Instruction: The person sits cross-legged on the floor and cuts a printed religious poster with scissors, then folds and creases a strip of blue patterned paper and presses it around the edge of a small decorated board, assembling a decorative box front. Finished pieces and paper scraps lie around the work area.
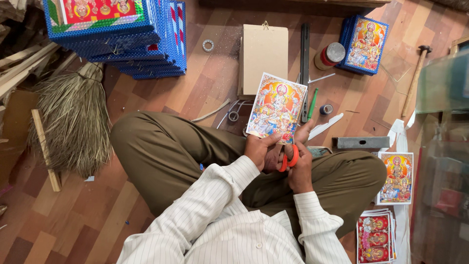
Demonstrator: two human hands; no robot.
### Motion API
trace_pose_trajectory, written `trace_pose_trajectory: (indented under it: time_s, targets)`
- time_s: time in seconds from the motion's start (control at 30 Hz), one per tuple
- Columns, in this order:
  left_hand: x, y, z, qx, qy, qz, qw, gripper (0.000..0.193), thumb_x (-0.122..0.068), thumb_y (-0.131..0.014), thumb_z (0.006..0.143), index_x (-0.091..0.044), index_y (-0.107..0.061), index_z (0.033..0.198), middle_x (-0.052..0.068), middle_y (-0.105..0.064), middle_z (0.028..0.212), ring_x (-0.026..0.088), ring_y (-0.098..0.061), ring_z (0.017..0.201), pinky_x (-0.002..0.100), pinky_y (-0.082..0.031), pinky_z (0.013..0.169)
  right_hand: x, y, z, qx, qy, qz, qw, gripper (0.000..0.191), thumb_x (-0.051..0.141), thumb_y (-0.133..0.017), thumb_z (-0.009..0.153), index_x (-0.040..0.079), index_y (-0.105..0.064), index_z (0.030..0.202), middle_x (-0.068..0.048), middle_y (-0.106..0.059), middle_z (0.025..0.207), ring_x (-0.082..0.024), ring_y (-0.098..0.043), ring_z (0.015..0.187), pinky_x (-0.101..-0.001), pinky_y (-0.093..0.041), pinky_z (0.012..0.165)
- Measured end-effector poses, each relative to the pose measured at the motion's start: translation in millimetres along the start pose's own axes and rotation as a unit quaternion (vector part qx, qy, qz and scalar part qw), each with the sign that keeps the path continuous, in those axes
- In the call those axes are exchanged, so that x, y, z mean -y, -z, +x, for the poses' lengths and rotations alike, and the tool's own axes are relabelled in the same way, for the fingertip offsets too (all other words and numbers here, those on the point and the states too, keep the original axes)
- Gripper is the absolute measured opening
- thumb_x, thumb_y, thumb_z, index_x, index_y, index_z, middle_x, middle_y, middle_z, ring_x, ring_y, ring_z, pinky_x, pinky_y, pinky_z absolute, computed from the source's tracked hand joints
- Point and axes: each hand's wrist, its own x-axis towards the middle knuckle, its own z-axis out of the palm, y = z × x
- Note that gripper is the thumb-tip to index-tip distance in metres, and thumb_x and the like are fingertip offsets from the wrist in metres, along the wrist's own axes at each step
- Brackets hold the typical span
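Note:
I sit cross-legged on a wooden floor. My left hand [260,149] pinches the lower edge of a colourful printed picture [277,106] and holds it upright over my lap. My right hand [300,164] grips scissors with orange-red handles [289,159], its fingers through the loops, right at the picture's bottom right corner. The blades are hidden behind the picture and my fingers.
A brown backing board [264,54] lies ahead with a dark ruler [305,58] and green pen [312,102] beside it. Stacks of blue-framed pictures [146,44] are at upper left, another framed picture [365,45] at upper right. Loose prints [396,177] lie right; a broom [73,117] left; a hammer [415,78] far right.

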Motion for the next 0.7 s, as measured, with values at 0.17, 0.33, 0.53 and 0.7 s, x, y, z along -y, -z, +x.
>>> trace_pose_trajectory:
  time_s: [0.17,0.33,0.53,0.7]
  targets:
    - [1.7,3.0,3.0,-0.005,-0.002,0.006,1.0,0.037,0.004,-0.072,0.088,0.008,-0.062,0.123,0.013,-0.073,0.109,0.022,-0.072,0.093,0.037,-0.06,0.082,-4.1,0.1,1.2,-0.002,0.007,-0.025,1.0,0.032,0.033,-0.068,0.099,0.001,-0.063,0.099,-0.005,-0.063,0.069,-0.012,-0.057,0.05,-0.0219,-0.039,0.045]
    - [6.4,7.3,4.6,-0.009,-0.009,0.008,1.0,0.039,0.004,-0.072,0.087,0.006,-0.061,0.125,0.011,-0.072,0.111,0.02,-0.072,0.095,0.035,-0.06,0.084,-7.9,-0.4,-0.1,-0.015,0.01,-0.032,0.999,0.033,0.032,-0.07,0.098,-0.001,-0.065,0.104,-0.004,-0.061,0.068,-0.012,-0.057,0.049,-0.0215,-0.038,0.044]
    - [2.8,5.5,1.8,-0.008,-0.007,0.033,0.999,0.037,0.004,-0.073,0.086,0.007,-0.063,0.122,0.013,-0.073,0.109,0.02,-0.072,0.092,0.036,-0.059,0.082,-8.8,-1.1,1.4,-0.015,0.019,0.003,1.0,0.036,0.032,-0.071,0.097,-0.002,-0.066,0.11,-0.004,-0.063,0.069,-0.01,-0.057,0.05,-0.0221,-0.043,0.045]
    - [-1.7,9.3,-5.1,0.008,-0.004,0.059,0.998,0.032,0.0,-0.072,0.089,0.006,-0.065,0.12,0.011,-0.074,0.107,0.019,-0.072,0.09,0.034,-0.059,0.08,-9.3,1.7,5.3,-0.016,0.0,0.007,1.0,0.039,0.033,-0.07,0.097,-0.002,-0.063,0.111,-0.005,-0.065,0.072,-0.013,-0.06,0.051,-0.0223,-0.044,0.045]
